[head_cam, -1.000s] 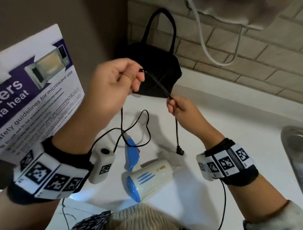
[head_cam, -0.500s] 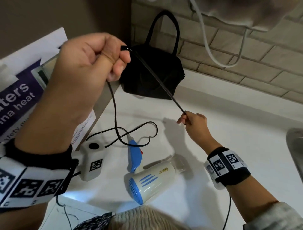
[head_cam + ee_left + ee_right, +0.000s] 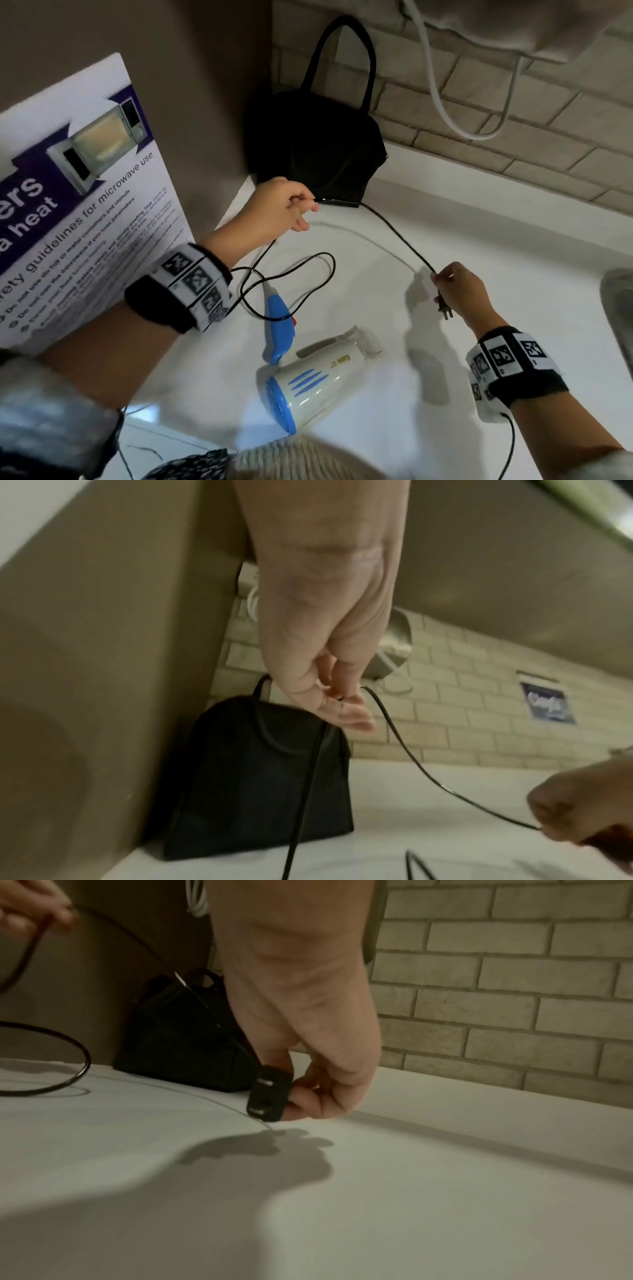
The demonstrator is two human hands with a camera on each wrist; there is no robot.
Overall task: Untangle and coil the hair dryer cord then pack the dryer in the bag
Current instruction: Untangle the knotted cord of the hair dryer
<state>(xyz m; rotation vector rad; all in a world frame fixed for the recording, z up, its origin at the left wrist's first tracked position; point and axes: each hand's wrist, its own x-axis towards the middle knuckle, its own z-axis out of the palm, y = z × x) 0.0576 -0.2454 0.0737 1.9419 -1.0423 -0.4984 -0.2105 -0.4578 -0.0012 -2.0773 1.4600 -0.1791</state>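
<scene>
On the white table [image 3: 445,212], the black fabric handbag [image 3: 318,144] is seen standing in the back corner against the brick wall, not yet opened for packing. The white and blue plastic hair dryer [image 3: 308,380] lies on its side near the front edge, untouched. Its thin black cord [image 3: 394,229], raised high half a second ago, has been lowered and spread wide: a cleared length is now hung between the hands, while one loose loop remains beside the dryer's handle. The cord is pinched by the left hand [image 3: 277,209], and the black plug [image 3: 268,1093] end by the right hand [image 3: 459,291]. Untangling appears nearly done; coiling is still to be done.
</scene>
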